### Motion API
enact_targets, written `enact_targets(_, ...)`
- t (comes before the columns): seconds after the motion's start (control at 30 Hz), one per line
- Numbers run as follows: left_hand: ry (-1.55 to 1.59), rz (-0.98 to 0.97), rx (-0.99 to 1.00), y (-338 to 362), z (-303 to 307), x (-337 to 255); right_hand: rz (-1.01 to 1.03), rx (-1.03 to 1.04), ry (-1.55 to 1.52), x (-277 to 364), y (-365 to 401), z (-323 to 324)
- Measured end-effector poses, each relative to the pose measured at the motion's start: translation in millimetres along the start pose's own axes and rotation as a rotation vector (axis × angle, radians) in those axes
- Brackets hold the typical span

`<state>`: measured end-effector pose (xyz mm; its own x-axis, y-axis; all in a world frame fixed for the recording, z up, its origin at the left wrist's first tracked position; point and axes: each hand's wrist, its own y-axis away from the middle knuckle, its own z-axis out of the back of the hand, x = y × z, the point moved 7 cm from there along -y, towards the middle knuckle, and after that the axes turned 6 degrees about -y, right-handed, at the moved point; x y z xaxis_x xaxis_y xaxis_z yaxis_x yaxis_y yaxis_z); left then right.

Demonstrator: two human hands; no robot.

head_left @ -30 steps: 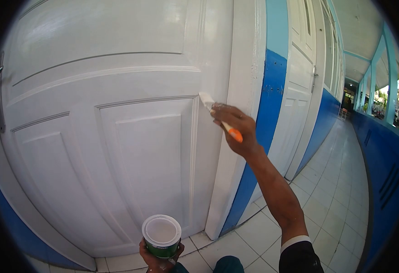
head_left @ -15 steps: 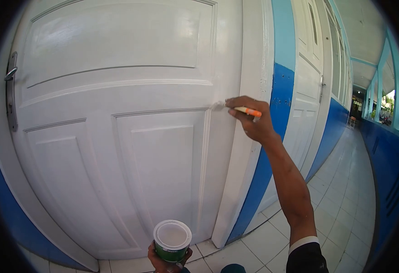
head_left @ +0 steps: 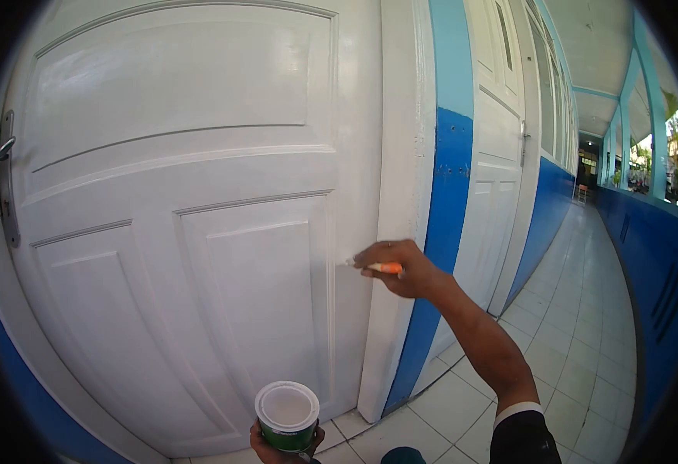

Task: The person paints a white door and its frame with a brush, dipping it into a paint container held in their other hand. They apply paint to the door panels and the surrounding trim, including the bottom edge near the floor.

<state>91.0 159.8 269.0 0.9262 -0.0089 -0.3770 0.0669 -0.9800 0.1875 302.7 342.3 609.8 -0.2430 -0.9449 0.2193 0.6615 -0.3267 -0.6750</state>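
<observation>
My right hand (head_left: 397, 267) grips a paintbrush (head_left: 386, 267) with an orange-tipped handle. Its pale bristles meet the white panelled door (head_left: 257, 174) along the right-hand stile, beside the moulding of a lower panel. Low in the view, my left hand (head_left: 273, 450) is wrapped round a green paint can (head_left: 288, 438) from beneath. The can is upright with its top facing me, and a white rim surrounds pale paint inside. Most of the left fingers are hidden behind the can.
A metal door handle (head_left: 5, 148) is at the door's left edge. The white frame (head_left: 401, 155) and a blue wall strip (head_left: 449, 185) stand on the right. Beyond are a second white door (head_left: 496, 170), a tiled corridor floor (head_left: 563, 309) and a low blue wall (head_left: 648, 247).
My right hand has moved the paintbrush down along the door's right stile. The left hand still holds the paint can low in view. The camera has turned slightly to the right.
</observation>
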Motion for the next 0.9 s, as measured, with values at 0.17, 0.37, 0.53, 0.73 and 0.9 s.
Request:
enact_targets(0.17, -0.012, 0.004, -0.049, 2, -9, 2, 0.014, -0.407, -0.025, 30, -101, 112)
enact_targets(0.37, -0.151, -0.067, -0.057, 3, -1, -4, 0.274, -0.616, 0.138, 42, -112, 138)
enact_targets(0.53, -0.072, -0.021, -0.029, 13, -12, -9, 0.092, -0.297, 0.357, 1, -3, 26)
enact_targets(0.73, -0.078, -0.004, 0.014, 11, -9, -5, -0.291, 0.006, 0.115, -22, 63, -28)
enact_targets(0.9, -0.179, -0.039, -0.012, 2, 2, -5, -0.112, -0.321, 0.066, -1, -30, 63)
